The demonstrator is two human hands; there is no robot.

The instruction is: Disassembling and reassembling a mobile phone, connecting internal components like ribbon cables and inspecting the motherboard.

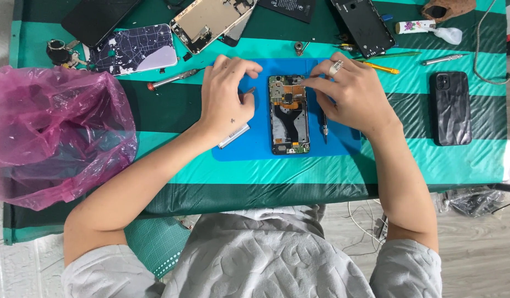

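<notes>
Grey sleeves (255, 259) sit closest to the camera, and two bare arms reach out from them over the desk (321, 176), which has a green striped cover. On the desk lies a blue mat (255, 143), and an opened phone (288, 115) with its insides showing lies flat in the middle of the mat. The left hand (224, 96) rests on the mat just left of the phone, with its fingers (247, 67) curled and pinched on a small part too tiny to make out. The right hand (351, 91) wears a ring, and its fingers (315, 83) touch the top of the opened phone, bent close together. A thin screwdriver (324, 124) lies on the mat just beside the phone. A pink plastic bag (51, 132) sits far left. A black phone case (451, 107) lies well apart on the right.
</notes>
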